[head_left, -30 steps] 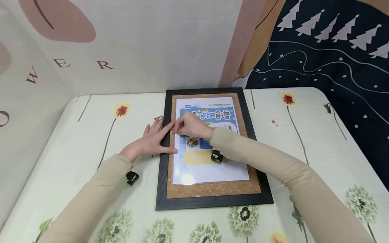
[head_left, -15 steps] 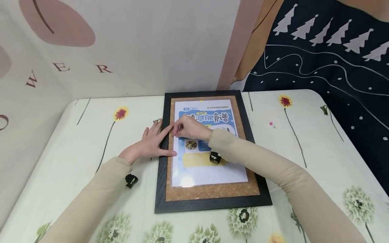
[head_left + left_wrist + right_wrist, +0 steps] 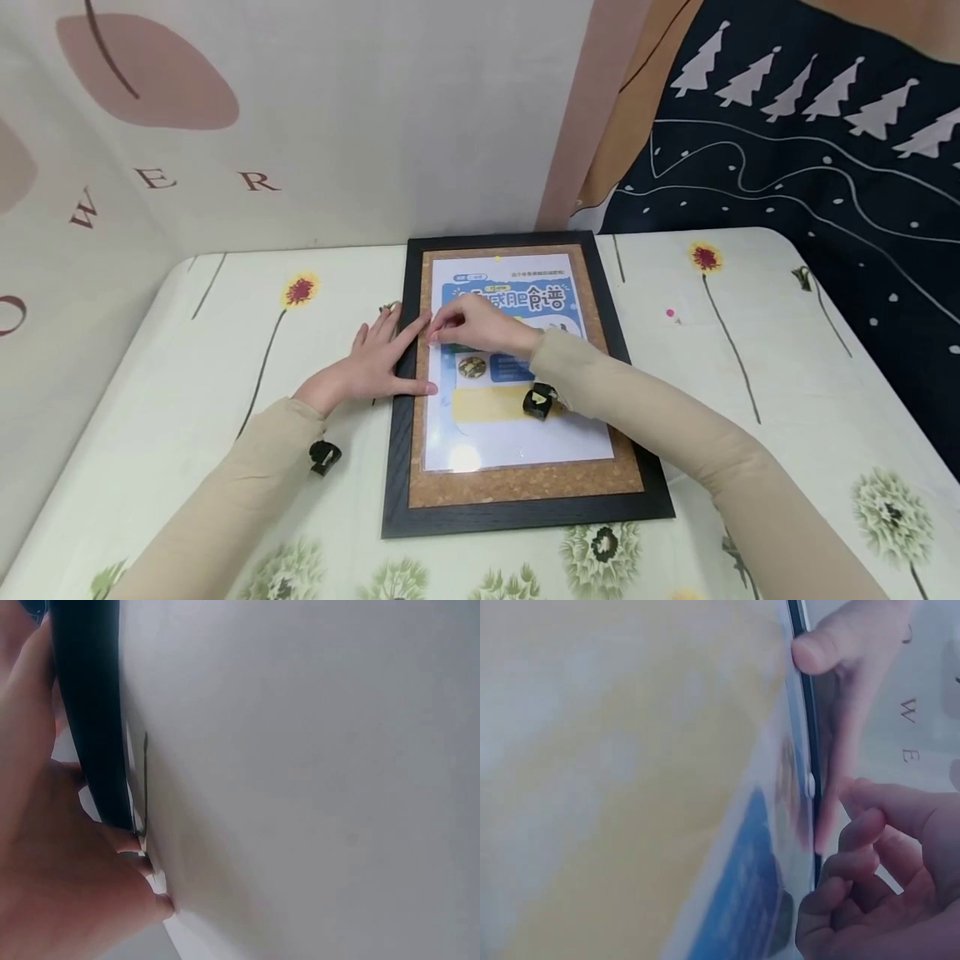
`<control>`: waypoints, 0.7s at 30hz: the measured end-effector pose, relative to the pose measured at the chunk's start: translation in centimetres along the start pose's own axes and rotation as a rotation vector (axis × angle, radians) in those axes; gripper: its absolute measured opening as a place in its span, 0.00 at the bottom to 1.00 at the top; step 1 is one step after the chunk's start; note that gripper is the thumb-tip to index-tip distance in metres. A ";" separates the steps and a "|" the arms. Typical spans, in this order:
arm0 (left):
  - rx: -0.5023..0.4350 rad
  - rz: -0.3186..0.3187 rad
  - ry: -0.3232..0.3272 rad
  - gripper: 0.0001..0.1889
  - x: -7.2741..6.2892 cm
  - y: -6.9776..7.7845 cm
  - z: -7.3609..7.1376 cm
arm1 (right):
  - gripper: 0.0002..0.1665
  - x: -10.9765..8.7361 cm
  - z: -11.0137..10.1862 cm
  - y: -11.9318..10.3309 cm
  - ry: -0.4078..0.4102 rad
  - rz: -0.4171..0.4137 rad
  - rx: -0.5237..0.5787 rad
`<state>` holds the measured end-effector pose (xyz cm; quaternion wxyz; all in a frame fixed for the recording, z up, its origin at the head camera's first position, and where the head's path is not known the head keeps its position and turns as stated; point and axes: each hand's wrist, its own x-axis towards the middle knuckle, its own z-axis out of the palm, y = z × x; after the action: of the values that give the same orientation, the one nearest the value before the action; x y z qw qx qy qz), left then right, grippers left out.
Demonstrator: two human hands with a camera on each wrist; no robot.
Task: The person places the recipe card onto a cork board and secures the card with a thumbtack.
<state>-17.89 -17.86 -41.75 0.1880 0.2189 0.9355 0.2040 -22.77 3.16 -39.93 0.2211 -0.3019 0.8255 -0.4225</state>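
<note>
A poster (image 3: 517,442) in a clear shiny sleeve lies on a cork board (image 3: 525,483) with a black frame (image 3: 517,521). My left hand (image 3: 371,367) lies spread across the frame's left side, thumb on the poster's edge and index finger on the frame. Its other fingers reach past the frame onto the table. My right hand (image 3: 476,321) is over the poster's left edge, fingers loosely bent. In the right wrist view a white pushpin (image 3: 810,784) stands at the poster's edge, just apart from the fingertips (image 3: 851,793). A yellow pin (image 3: 497,258) sits at the poster's top edge.
A white flower-print cloth (image 3: 187,358) covers the table. A small pink pin-like thing (image 3: 670,313) lies right of the frame. Printed wall hangings (image 3: 337,125) rise directly behind the table. A black wrist camera (image 3: 538,400) hangs below the right sleeve, over the poster.
The view has shifted slightly. My left hand keeps its place on the frame, while my right fingertips have loosened a little at the poster's left edge.
</note>
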 end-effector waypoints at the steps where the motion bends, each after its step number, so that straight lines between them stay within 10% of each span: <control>1: 0.001 0.000 -0.001 0.56 0.0 0.0 0.0 | 0.08 -0.1 -0.2 0.1 0.009 0.006 0.017; 21: 0.051 0.018 0.005 0.55 -0.1 1.0 -0.4 | 0.10 -6.9 -4.8 3.6 0.014 0.073 0.073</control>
<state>-17.67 -17.19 -40.97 0.1782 0.2315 0.9388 0.1824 -21.93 12.26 -39.56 0.2414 -0.2602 0.8215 -0.4463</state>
